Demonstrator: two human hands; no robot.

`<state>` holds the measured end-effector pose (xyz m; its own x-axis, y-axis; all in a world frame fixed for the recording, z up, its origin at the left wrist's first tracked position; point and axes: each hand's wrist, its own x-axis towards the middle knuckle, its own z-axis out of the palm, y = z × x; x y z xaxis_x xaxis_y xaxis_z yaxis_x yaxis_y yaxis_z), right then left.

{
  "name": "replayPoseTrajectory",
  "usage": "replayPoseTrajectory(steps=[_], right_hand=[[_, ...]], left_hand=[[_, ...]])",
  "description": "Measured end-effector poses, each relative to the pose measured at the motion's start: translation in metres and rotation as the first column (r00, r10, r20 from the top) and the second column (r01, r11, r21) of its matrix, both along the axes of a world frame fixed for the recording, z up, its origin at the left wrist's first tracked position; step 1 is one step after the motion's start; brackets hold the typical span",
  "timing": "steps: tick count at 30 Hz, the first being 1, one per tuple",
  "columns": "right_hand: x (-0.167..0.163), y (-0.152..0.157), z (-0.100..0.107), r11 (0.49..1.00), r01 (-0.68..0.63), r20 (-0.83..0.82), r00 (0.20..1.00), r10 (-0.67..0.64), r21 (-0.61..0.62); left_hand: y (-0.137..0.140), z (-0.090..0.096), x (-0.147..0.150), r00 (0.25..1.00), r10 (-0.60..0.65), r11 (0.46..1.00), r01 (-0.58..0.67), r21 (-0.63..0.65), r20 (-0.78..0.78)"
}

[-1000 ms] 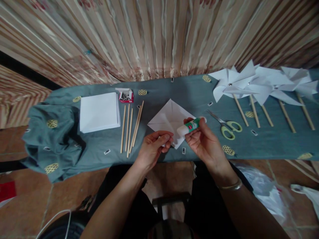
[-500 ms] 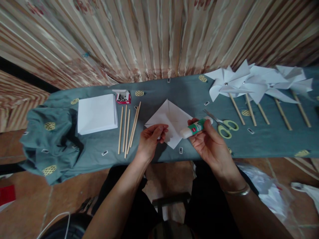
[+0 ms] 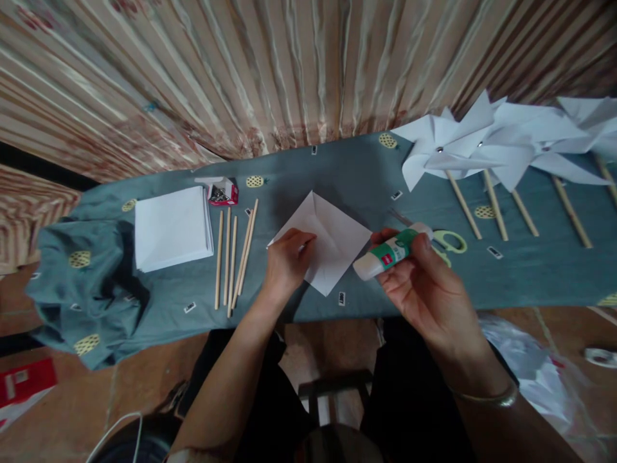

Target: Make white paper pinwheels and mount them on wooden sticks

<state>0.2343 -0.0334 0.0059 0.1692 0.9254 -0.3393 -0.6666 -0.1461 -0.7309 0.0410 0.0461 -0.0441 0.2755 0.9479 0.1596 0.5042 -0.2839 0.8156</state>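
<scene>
My right hand [image 3: 424,289] is wrapped round a green-and-white glue stick [image 3: 393,253], held tilted above the table just right of a square of white paper [image 3: 332,241]. The sheet lies turned like a diamond, with crease lines running across it. Over its left corner rests my left hand [image 3: 286,260], fingers curled in and thumb pressed to them; whatever may be between them is hidden. Behind the glue stick lie scissors with light green handles [image 3: 450,241], partly covered by my right hand.
Several wooden sticks [image 3: 226,257] lie left of the sheet, beside a paper stack [image 3: 171,228] and a small red-and-white box [image 3: 222,191] of metal pins. Paper pinwheels [image 3: 448,145] on sticks lie at the right. Bunched cloth [image 3: 91,276] covers the table's left end.
The view has shifted and turned slightly. My left hand has lowered onto the sheet's left side, and a raised paper flap now lies flatter. The glue stick has drawn away from the sheet.
</scene>
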Motion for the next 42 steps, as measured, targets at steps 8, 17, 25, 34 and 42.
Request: replayPoseTrajectory(steps=[8,17,25,34,42], right_hand=[[0.005,0.001,0.008,0.998,-0.052,-0.036,0.998,0.051,-0.022],[0.006,0.006,0.012,0.997,-0.076,-0.034,0.997,0.076,0.0],[0.011,0.007,0.01,0.992,-0.129,-0.026,0.991,0.129,0.016],[0.004,0.01,0.003,0.999,-0.048,0.01,0.999,0.048,0.008],[-0.001,0.019,-0.009,0.999,0.031,0.041,0.999,-0.03,-0.014]], left_hand=[[0.005,0.003,0.004,0.973,-0.023,0.999,0.034,0.042,-0.229],[0.011,0.006,0.01,0.937,-0.041,0.994,0.075,0.085,-0.347],[0.01,0.01,0.01,0.882,-0.092,0.975,0.174,0.137,-0.463],[-0.002,0.004,-0.003,0.893,-0.068,0.958,0.182,0.22,-0.445],[0.002,-0.003,-0.004,0.942,-0.061,0.973,0.13,0.189,-0.329]])
